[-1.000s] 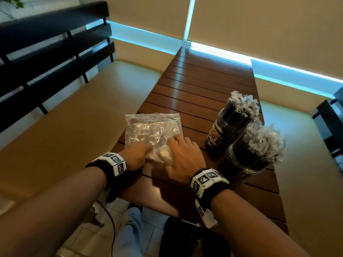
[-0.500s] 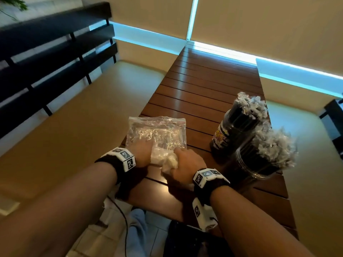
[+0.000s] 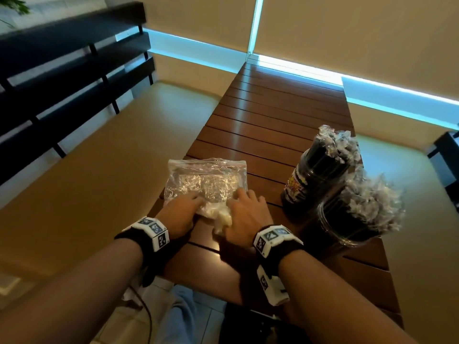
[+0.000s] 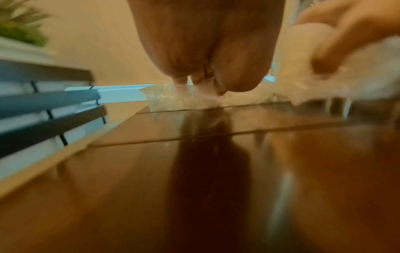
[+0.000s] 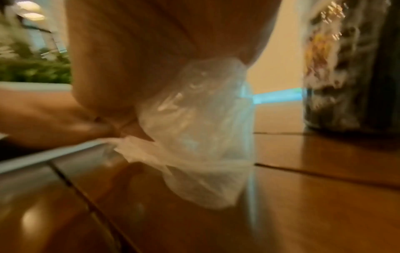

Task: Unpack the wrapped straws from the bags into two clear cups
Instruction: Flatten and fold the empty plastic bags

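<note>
A crumpled clear plastic bag point(image 3: 207, 180) lies flat near the front of the slatted wooden table point(image 3: 273, 115). My left hand point(image 3: 183, 207) rests on its near left part with the fingers stretched out. My right hand point(image 3: 246, 209) presses its near right part with the fingers spread, and a bunched wad of plastic point(image 3: 221, 216) sits between the hands. In the right wrist view that wad point(image 5: 194, 128) bulges out from under my palm. To the right stand two clear cups point(image 3: 315, 180) point(image 3: 352, 224) packed with black wrapped straws point(image 3: 372, 202).
Beige bench seats point(image 3: 99, 182) point(image 3: 409, 194) flank the table, with a black slatted backrest point(image 3: 62, 70) on the left. The far half of the table is bare wood. A dark bag point(image 3: 248, 326) lies on the floor below the front edge.
Half a second ago my right hand was curled round the bunched plastic; now its fingers lie spread on the bag. My left hand stays on the bag.
</note>
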The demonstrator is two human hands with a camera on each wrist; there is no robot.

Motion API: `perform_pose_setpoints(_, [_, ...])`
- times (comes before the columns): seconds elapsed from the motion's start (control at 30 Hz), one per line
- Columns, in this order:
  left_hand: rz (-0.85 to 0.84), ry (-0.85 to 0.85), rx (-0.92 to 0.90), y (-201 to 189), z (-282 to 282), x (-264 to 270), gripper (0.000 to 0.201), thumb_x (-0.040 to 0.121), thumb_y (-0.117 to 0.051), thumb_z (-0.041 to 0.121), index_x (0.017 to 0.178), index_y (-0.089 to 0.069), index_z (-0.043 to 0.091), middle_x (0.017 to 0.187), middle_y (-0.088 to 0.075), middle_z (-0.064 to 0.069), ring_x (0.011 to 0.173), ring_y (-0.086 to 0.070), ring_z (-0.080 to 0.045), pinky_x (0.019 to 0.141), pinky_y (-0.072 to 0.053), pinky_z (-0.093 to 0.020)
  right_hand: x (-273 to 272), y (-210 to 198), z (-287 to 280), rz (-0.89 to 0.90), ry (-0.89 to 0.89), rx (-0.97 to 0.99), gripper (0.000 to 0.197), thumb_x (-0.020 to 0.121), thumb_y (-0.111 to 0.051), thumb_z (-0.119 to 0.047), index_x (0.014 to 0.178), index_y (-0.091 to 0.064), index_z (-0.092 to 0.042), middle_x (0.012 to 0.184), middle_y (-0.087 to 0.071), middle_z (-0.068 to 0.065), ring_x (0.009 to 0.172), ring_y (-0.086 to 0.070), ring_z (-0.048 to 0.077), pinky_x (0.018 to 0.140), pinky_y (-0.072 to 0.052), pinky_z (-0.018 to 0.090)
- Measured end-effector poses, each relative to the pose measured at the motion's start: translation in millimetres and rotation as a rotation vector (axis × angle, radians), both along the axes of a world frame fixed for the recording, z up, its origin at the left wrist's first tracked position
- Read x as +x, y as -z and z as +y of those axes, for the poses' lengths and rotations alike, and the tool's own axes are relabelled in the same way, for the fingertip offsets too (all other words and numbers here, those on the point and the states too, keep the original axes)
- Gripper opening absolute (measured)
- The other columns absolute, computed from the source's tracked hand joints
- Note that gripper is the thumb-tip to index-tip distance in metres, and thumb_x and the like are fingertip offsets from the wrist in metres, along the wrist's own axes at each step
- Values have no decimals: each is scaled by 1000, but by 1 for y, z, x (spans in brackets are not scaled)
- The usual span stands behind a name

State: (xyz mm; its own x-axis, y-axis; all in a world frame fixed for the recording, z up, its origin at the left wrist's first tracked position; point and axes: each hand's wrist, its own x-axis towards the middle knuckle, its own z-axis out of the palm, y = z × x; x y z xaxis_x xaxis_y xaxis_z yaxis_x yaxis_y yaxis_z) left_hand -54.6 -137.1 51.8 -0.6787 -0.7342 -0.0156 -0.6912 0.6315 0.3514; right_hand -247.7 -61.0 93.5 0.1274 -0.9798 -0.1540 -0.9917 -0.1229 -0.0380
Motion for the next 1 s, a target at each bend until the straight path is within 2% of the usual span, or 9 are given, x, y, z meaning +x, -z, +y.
perform_pose_setpoints(0.13, [78, -139, 171, -1, -17, -10, 23, 82, -54, 1, 102, -58, 10, 106, -59, -7, 99, -57, -25, 82, -44, -33, 4, 1, 11, 84, -239, -144, 56, 68, -53, -65, 111, -60, -30, 128, -47, 4, 118, -44, 29, 93, -37, 52])
perform_pose_setpoints(0.23, [-8, -154, 270, -8, -27, -14, 6, 91, -53, 12, 92, -54, 17, 101, -61, -2, 94, -58, -21, 83, -45, -34, 3, 4, 9, 86, -203, -81, 53, 67, -57, -59, 111, -58, -30, 124, -48, 2, 114, -48, 28, 91, -39, 52])
perform_pose_setpoints(0.37, [-86, -176, 280, -13, -28, -14, 22, 90, -47, 6, 74, -46, 21, 88, -56, -2, 88, -58, -25, 73, -40, -32, 0, 3, -2, -113, -44, 53, 43, 72, -56, -49, 106, -54, -23, 109, -55, 0, 102, -55, 25, 82, -50, 43])
perform_pose_setpoints(0.43, [-104, -95, 181, -15, -20, -9, 9, 89, -52, 14, 88, -50, 23, 98, -50, 2, 94, -57, -24, 79, -45, -36, -1, 4, -12, -207, 31, 115, 37, 70, -59, -46, 99, -55, -23, 97, -60, -2, 90, -60, 23, 74, -54, 36])
perform_pose_setpoints(0.6, [-158, 186, -254, -13, -13, 16, 45, 92, -42, 54, 129, -50, 29, 121, -49, 2, 106, -51, -16, 93, -45, -36, -13, 11, -31, -390, 229, 288, 40, 68, -58, -41, 102, -63, -21, 96, -67, 2, 83, -64, 22, 71, -58, 34])
perform_pose_setpoints(0.7, [-283, 196, -267, -2, -18, 22, 44, 89, -58, 35, 132, -51, 27, 128, -55, 1, 117, -54, -22, 102, -40, -44, -13, 18, -32, -453, 305, 356, 38, 74, -59, -40, 98, -65, -12, 92, -67, 5, 81, -65, 21, 71, -58, 34])
perform_pose_setpoints(0.77, [-150, 142, -168, 7, -17, 17, 42, 85, -60, 14, 126, -57, 21, 123, -58, -2, 112, -56, -25, 98, -44, -43, -10, 17, -30, -440, 313, 332, 37, 77, -57, -42, 98, -65, -12, 95, -66, 5, 82, -63, 22, 71, -57, 33])
perform_pose_setpoints(0.83, [50, 31, -9, 11, -16, 11, 37, 84, -56, 4, 118, -64, 15, 115, -60, -5, 106, -58, -26, 92, -47, -41, -7, 14, -27, -348, 239, 214, 51, 72, -53, -51, 110, -59, -19, 116, -60, 3, 97, -59, 24, 82, -54, 37])
perform_pose_setpoints(1.0, [36, -208, 94, 15, -28, 4, 28, 86, -51, 13, 111, -63, 18, 118, -50, -8, 110, -52, -29, 97, -45, -45, -6, 2, -6, -44, -155, -104, 62, 71, -58, -66, 122, -49, -32, 138, -40, 0, 121, -41, 26, 96, -37, 47])
